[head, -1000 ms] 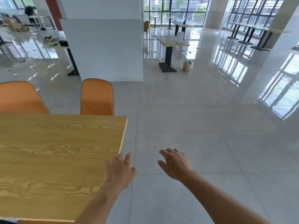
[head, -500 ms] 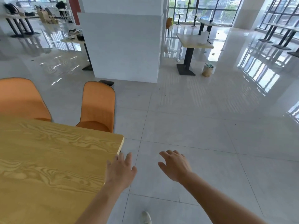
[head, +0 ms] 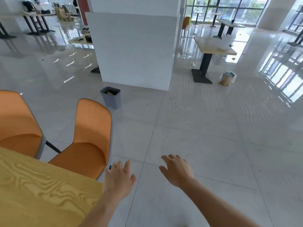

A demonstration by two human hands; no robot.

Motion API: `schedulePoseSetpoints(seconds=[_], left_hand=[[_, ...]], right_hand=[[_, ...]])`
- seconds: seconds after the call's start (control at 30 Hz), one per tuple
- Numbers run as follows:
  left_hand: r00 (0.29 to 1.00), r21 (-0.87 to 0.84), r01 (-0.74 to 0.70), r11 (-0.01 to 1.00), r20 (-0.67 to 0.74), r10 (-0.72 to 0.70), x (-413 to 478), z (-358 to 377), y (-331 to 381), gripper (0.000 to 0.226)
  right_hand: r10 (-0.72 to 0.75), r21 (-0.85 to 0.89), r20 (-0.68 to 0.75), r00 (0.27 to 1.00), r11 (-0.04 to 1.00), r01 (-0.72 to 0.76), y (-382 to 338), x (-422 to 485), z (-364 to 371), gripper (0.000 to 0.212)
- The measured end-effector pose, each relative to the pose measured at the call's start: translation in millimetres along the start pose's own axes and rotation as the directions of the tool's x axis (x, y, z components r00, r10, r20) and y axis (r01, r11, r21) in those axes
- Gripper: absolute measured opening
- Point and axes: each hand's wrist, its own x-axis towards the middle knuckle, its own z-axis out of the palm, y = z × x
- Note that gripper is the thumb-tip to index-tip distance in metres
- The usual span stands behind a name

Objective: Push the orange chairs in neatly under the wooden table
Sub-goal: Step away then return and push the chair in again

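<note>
Past the corner of the wooden surface point(head: 41, 185), two orange chairs stand on its far side: the near chair point(head: 88, 141), its seat front just tucked under the edge, and the far chair point(head: 18, 122) to its left, cut off by the frame. Both backs stand well clear of the edge, so neither looks pushed in fully. The left hand point(head: 118, 179) hangs over the corner, just beside the near chair's seat edge but seemingly not touching it; its grip is loose, fingers spread, holding nothing. The right hand point(head: 177, 171) hovers over bare floor point(head: 213, 153), equally open and empty. A grey bin point(head: 111, 97) sits behind the chairs, near a white pillar point(head: 136, 49).

Judging by this, the step in hand is the approach, rounding the corner to reach the chairs. The next move likely calls for getting behind the near chair, taking its back with both hands, and sliding it straight in, square to the edge.
</note>
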Motion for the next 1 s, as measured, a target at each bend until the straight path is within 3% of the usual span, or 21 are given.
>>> schedulePoseSetpoints(seconds=[0.47, 1.0], left_hand=[[0.913, -0.146, 0.402, 0.904, -0.004, -0.407, 185.6, -28.8, 54.6, 0.053], [0.673, -0.324, 0.639, 0.697, -0.203, -0.711, 372.9, -61.2, -41.9, 0.049]], right_hand=[[-0.342, -0.071, 0.115, 0.933, 0.934, 0.351, 86.5, 257.5, -73.1, 0.044], [-0.572, -0.105, 0.231, 0.787, 0.79, 0.605, -5.6, 520.1, -95.0, 0.044]])
